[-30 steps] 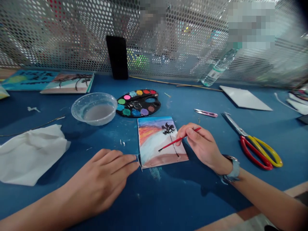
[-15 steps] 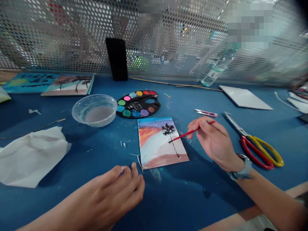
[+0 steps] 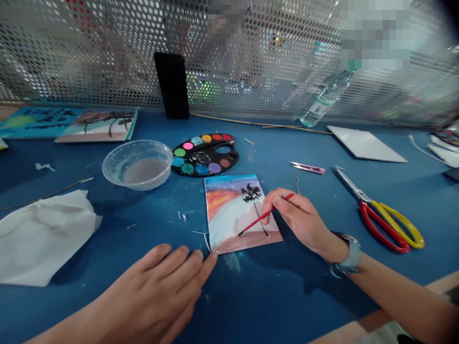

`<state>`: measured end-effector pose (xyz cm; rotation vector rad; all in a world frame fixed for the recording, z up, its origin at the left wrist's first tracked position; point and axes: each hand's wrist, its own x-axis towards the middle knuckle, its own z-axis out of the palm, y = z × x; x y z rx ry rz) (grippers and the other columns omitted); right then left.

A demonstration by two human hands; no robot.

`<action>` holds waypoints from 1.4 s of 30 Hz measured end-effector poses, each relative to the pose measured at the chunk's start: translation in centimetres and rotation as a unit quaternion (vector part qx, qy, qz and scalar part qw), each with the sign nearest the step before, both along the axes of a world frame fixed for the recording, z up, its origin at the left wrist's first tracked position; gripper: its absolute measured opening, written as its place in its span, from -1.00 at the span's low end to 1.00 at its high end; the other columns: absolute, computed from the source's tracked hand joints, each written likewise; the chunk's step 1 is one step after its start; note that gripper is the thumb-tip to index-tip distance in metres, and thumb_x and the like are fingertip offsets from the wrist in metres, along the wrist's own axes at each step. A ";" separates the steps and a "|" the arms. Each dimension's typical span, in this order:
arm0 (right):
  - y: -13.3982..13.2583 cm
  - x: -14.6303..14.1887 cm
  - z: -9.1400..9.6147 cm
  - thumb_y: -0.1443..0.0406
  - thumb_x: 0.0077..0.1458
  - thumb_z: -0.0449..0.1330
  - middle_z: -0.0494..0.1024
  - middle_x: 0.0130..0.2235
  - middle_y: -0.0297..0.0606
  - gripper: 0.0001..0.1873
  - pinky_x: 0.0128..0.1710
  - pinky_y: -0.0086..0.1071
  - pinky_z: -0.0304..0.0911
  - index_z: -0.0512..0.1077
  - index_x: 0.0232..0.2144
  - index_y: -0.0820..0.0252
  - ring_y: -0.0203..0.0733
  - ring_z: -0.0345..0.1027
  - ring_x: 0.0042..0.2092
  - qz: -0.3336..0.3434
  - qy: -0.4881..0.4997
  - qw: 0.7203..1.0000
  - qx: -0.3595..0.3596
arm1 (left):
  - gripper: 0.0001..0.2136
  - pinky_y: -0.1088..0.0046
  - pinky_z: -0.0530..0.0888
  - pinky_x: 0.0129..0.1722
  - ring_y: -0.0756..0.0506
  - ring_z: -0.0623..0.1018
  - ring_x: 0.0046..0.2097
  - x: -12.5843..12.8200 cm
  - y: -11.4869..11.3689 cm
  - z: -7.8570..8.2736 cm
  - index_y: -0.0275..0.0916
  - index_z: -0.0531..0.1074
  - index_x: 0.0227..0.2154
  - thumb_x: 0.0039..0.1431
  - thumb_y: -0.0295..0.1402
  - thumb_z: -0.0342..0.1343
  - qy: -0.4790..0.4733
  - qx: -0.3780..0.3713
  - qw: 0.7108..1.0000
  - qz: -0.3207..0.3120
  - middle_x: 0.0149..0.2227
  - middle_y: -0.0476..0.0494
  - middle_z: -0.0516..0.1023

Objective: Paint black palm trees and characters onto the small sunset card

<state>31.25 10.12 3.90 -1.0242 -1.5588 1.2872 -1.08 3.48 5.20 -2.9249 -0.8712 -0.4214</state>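
A small painting (image 3: 229,210) of a sunset sky with a black palm tree lies flat on the blue table (image 3: 272,296). My right hand (image 3: 301,220) pinches a thin red paintbrush (image 3: 263,216); its tip rests on the card's lower middle, by the tree trunk. My left hand (image 3: 161,291) lies flat on the table, fingers stretched out, one fingertip touching the card's near left corner. A black paint palette (image 3: 205,154) with coloured wells and a clear plastic bowl of cloudy water (image 3: 138,164) sit just beyond the card.
Red-and-yellow scissors (image 3: 383,212) and a small pink clipper (image 3: 307,167) lie to the right. Crumpled white paper (image 3: 39,236) is at the left. Two finished paintings (image 3: 96,125), a black phone (image 3: 172,85), a water bottle (image 3: 322,102) and a white card (image 3: 366,144) stand along the perforated metal screen.
My right hand swung out to the right with the brush, then came back onto the card. My left hand pulled back and curled, then flattened again at the card's corner.
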 end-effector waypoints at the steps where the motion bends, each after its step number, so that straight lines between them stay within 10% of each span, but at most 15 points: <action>1: 0.0 0.0 0.0 0.17 0.41 0.07 0.55 -0.36 -0.30 -0.68 -0.20 -0.30 0.25 0.52 -0.34 0.12 -0.22 0.45 -0.21 0.000 0.000 1.000 0.002 | -0.62 0.26 0.23 0.04 -0.08 0.55 -0.04 0.0 0.1 0.0 -0.15 0.38 0.21 0.47 -0.24 -0.16 0.000 -0.003 1.000 -0.003 -0.01 0.04 0.64; 29: 0.2 0.0 0.3 0.19 0.39 0.10 0.54 -0.39 -0.34 -0.70 -0.23 -0.33 0.29 0.52 -0.36 0.13 -0.29 0.42 -0.34 -0.019 0.008 1.000 -0.011 | -0.61 0.26 0.29 -0.02 -0.06 0.59 -0.09 0.0 0.9 0.6 -0.12 0.42 0.20 0.43 -0.31 -0.14 -0.007 0.006 1.000 -0.005 -0.03 0.08 0.66; 42: 2.4 -0.8 -0.4 0.18 0.37 0.12 0.57 -0.34 -0.38 -0.78 -0.10 -0.28 0.34 0.51 -0.30 0.05 -0.25 0.49 -0.25 -0.178 0.062 0.979 0.079 | -0.60 0.24 0.25 -0.01 -0.09 0.59 -0.08 0.0 0.8 0.4 -0.14 0.41 0.21 0.42 -0.36 -0.14 -0.001 0.011 1.000 -0.012 -0.02 0.04 0.65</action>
